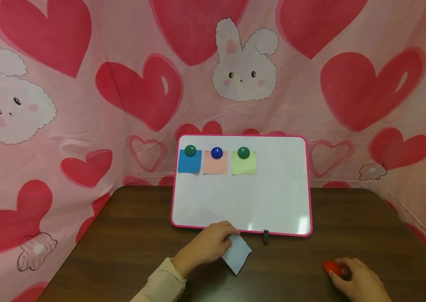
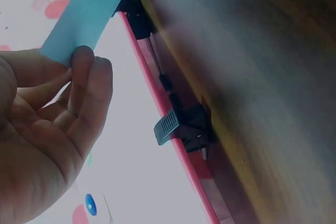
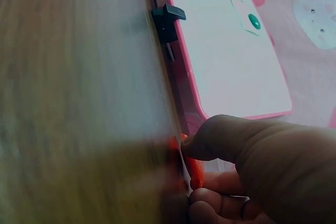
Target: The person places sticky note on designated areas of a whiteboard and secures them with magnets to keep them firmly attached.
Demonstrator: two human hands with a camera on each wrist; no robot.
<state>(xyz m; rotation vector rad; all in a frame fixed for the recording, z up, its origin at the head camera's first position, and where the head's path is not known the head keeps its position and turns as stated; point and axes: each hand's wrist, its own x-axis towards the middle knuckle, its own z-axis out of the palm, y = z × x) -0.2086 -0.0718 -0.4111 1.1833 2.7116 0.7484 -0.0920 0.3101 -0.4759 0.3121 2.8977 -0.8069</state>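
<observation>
My left hand (image 1: 214, 241) pinches a light blue square of paper (image 1: 237, 253) by its edge, in front of the whiteboard's lower rim. The left wrist view shows this paper (image 2: 86, 17) between thumb and fingertips. Over at the right, my right hand (image 1: 360, 279) grips a round red magnet (image 1: 332, 268) low over the table; thumb and fingers hold the magnet (image 3: 194, 169) by its sides. The pink-framed whiteboard (image 1: 216, 201) leans upright at the back. Along its top left are a blue note (image 1: 189, 163), a pink note (image 1: 215, 165) and a light green note (image 1: 244, 165), each under a round magnet.
The magnets on the board are green (image 1: 190, 150), dark blue (image 1: 216, 153) and green (image 1: 243, 152). A black clip (image 1: 266, 237) juts from the board's lower edge. The dark wooden table (image 1: 130, 235) ends at a pink curtain (image 1: 137, 25) patterned with hearts and rabbits.
</observation>
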